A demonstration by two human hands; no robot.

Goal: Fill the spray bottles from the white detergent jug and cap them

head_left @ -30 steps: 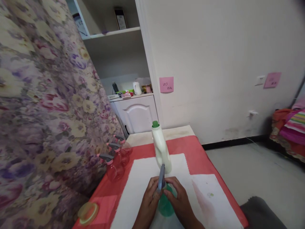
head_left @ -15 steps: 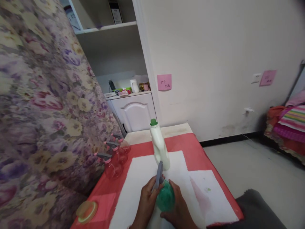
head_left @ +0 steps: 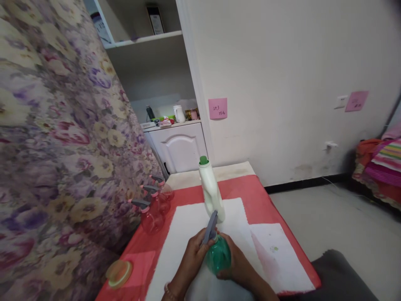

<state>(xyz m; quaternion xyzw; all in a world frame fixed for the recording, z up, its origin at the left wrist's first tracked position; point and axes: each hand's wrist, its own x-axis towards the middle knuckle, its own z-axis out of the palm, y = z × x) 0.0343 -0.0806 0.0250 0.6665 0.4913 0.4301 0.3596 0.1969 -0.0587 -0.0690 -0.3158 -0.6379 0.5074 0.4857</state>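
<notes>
A spray bottle [head_left: 218,255] with a round green transparent body and a grey trigger top is held between my hands above the white sheet. Around its neck and grey top, my left hand [head_left: 196,255] is closed. My right hand [head_left: 236,263] wraps the right side of the green body. Just beyond them stands a white detergent bottle [head_left: 210,186] with a green spout at its mouth; the grey top overlaps its base in view. A round, shallow container [head_left: 119,274] with a pale green edge lies at the left on the red cloth.
Several clear spray bottles with pink collars [head_left: 152,219] and grey triggers stand along the table's left side, beside a floral curtain [head_left: 62,146]. A white sheet [head_left: 184,225] and a stained paper [head_left: 282,255] lie on the red cloth [head_left: 247,188]. A white cabinet [head_left: 181,146] stands behind.
The camera view has shifted slightly, so things appear a little farther right. Both hands still hold the green spray bottle, which has tilted slightly. The white bottle stays in place.
</notes>
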